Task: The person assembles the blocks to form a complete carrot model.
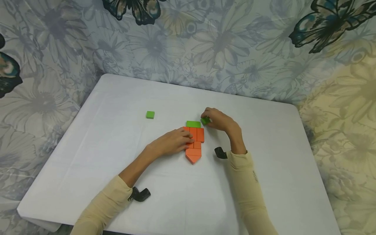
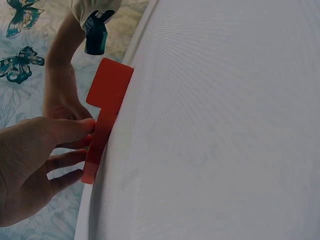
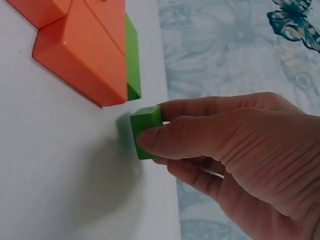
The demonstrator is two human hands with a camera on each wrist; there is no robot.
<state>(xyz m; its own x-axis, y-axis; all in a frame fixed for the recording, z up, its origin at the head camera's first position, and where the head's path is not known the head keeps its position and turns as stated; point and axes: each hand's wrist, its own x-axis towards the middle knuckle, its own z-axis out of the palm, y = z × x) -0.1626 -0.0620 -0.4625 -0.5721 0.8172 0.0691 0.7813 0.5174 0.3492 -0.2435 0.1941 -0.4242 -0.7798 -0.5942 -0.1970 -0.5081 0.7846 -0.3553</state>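
Observation:
Several orange blocks (image 1: 193, 152) lie together on the white table, tapering to a point at the near end. A flat green block (image 1: 193, 124) lies against their far edge. My left hand (image 1: 175, 141) rests its fingertips on the left side of the orange group; in the left wrist view its thumb and outstretched fingers touch the orange edge (image 2: 100, 142). My right hand (image 1: 218, 120) pinches a small green block (image 3: 146, 131) between thumb and fingers, just right of the flat green block. The right wrist view shows a small gap between this block and the orange corner.
Another small green block (image 1: 150, 115) lies apart on the left of the white table (image 1: 97, 137). Dark wrist devices (image 1: 141, 195) stick out from both sleeves. Behind the table's far edge hangs a cloth patterned with flowers and butterflies.

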